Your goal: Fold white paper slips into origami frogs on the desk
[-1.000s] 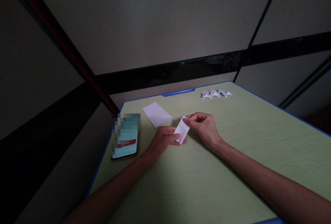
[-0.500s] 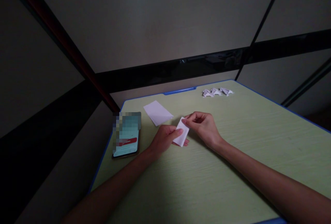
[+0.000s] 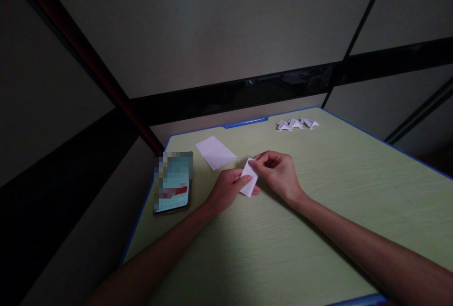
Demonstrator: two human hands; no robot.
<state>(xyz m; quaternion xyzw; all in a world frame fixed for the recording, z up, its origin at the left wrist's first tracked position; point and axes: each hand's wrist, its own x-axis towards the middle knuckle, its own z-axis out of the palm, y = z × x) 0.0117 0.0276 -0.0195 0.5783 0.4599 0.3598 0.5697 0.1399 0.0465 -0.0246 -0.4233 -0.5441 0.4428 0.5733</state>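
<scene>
A small folded piece of white paper [image 3: 249, 186] is held above the table between both hands. My left hand [image 3: 226, 189] grips its lower left part, thumb on top and fingers beneath. My right hand [image 3: 278, 170] pinches the upper right edge between thumb and index finger. The underside of the paper and some fingertips are hidden. Just beyond my left hand lie flat white paper sheets [image 3: 214, 152]. Several small folded paper figures [image 3: 296, 124] sit in a row at the far right of the table.
A smartphone [image 3: 175, 183] with a lit, partly blurred screen lies at the left edge of the pale green table [image 3: 347, 174]. The table has a blue rim with a blue strip [image 3: 246, 122] at the back. A panelled wall [image 3: 226, 28] stands behind it.
Both hands keep their hold on the folded paper. My left thumb and the paper have shifted very slightly; the view has tilted a little. Nothing else has moved.
</scene>
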